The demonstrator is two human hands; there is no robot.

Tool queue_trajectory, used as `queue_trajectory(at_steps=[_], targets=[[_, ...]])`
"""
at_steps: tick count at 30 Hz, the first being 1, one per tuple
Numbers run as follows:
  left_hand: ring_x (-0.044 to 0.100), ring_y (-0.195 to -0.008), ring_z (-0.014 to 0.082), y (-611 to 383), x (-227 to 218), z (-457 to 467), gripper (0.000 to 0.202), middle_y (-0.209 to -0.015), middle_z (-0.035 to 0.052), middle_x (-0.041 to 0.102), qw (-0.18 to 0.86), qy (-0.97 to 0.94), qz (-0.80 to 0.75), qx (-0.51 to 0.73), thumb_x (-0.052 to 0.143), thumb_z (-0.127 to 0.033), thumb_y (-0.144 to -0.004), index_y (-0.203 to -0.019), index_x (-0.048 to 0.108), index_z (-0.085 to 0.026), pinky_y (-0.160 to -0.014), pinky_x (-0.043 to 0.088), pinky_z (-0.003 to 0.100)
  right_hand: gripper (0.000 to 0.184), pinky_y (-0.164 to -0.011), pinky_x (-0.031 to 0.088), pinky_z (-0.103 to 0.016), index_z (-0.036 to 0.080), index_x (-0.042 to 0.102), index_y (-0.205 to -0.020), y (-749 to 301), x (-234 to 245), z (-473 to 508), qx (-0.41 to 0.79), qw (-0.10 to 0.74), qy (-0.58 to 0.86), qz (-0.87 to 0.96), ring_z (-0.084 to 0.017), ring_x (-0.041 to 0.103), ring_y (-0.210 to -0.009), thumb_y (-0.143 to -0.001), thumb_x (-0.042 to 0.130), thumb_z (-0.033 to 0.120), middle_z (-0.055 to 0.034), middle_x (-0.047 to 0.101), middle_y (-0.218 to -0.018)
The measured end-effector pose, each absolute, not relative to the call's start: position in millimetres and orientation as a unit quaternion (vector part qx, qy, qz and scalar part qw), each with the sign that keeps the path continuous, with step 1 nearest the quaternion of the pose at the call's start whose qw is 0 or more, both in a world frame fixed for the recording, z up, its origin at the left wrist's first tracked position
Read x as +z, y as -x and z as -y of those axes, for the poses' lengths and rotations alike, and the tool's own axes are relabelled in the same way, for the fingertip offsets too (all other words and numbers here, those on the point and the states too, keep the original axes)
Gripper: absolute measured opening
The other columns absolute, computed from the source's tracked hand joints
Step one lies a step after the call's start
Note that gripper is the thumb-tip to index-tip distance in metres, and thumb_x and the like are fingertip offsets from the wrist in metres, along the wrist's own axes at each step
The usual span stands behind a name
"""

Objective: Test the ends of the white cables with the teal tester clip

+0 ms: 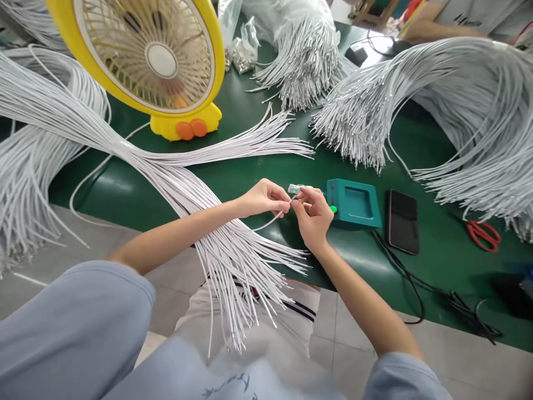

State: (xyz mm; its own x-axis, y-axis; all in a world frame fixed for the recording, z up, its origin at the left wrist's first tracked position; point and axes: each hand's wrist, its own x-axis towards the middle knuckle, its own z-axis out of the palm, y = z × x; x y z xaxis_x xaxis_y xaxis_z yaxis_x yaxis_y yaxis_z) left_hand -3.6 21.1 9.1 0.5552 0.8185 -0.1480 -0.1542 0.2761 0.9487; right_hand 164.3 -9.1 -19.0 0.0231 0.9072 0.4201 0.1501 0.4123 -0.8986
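A thin white cable (270, 223) runs up from the bundle, and its end lies between my two hands over the front of the green table. My left hand (266, 199) is closed, pinching the cable with thumb and fingertips. Close beside it, my right hand (312, 215) also pinches the cable near its tip; the fingers partly hide that end. Just behind my right fingertips is a clear plastic plug (296, 189), next to a teal box (353, 203) with a green light. Loose white cables (245, 255) spread under my left forearm and hang over the table edge.
A yellow fan (216, 66) stands at the back left. Thick bundles of silver-tipped cables (362, 122) lie behind and to the right. A phone (402, 221), red-handled scissors (483, 236) and black cords (416, 283) are at right. Another person's arm (437, 25) shows at the far side.
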Motion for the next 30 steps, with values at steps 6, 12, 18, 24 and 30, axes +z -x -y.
queue_trajectory(at_steps=[6,12,18,24,30], targets=[[0.063,-0.052,0.0098,4.3,7.0,-21.7,0.025,-0.06,0.005,0.067,0.716,-0.513,-0.357,0.311,0.081,-0.026,-0.064,-0.072,0.069,-0.005,-0.052,0.054,0.019,0.024,-0.05,0.045,-0.022,0.028,0.068,-0.105,-167.8,-17.8,7.2,0.259,0.543,0.415,0.683,-0.01,0.054,-0.07,-0.082,0.064,0.018,-0.0021,0.06,-0.092],[0.062,-0.051,0.0094,3.3,4.8,-21.9,0.025,-0.059,0.0037,0.067,0.727,-0.494,-0.369,0.302,0.082,-0.026,-0.061,-0.071,0.068,-0.007,-0.051,0.053,0.018,0.016,-0.054,0.046,-0.027,0.025,0.07,-0.094,-169.2,-20.6,7.7,0.169,0.547,0.408,0.711,-0.012,0.054,-0.064,-0.082,0.064,0.017,-0.0011,0.062,-0.079],[0.062,-0.052,0.0096,2.6,5.7,-21.3,0.025,-0.059,0.0037,0.066,0.725,-0.492,-0.373,0.306,0.082,-0.026,-0.061,-0.071,0.069,-0.007,-0.051,0.053,0.019,0.01,-0.053,0.046,-0.028,0.024,0.067,-0.087,-167.2,-18.8,8.8,0.148,0.546,0.417,0.711,-0.012,0.052,-0.062,-0.081,0.064,0.016,-0.0011,0.061,-0.077],[0.059,-0.05,0.0079,1.9,4.0,-21.8,0.022,-0.055,0.0014,0.063,0.711,-0.498,-0.375,0.325,0.08,-0.023,-0.062,-0.068,0.067,-0.007,-0.051,0.051,0.018,0.006,-0.051,0.044,-0.024,0.02,0.058,-0.075,-166.1,-12.4,11.1,0.248,0.532,0.435,0.683,-0.013,0.053,-0.067,-0.081,0.059,0.019,-0.0017,0.056,-0.076],[0.054,-0.049,0.0064,1.8,7.5,-21.0,0.022,-0.053,-0.0003,0.061,0.699,-0.506,-0.379,0.334,0.081,-0.023,-0.059,-0.064,0.067,-0.007,-0.05,0.045,0.018,0.014,-0.054,0.047,-0.024,0.021,0.064,-0.094,-166.6,-9.6,11.8,0.401,0.501,0.443,0.626,-0.015,0.059,-0.079,-0.083,0.059,0.028,-0.0037,0.061,-0.088]])
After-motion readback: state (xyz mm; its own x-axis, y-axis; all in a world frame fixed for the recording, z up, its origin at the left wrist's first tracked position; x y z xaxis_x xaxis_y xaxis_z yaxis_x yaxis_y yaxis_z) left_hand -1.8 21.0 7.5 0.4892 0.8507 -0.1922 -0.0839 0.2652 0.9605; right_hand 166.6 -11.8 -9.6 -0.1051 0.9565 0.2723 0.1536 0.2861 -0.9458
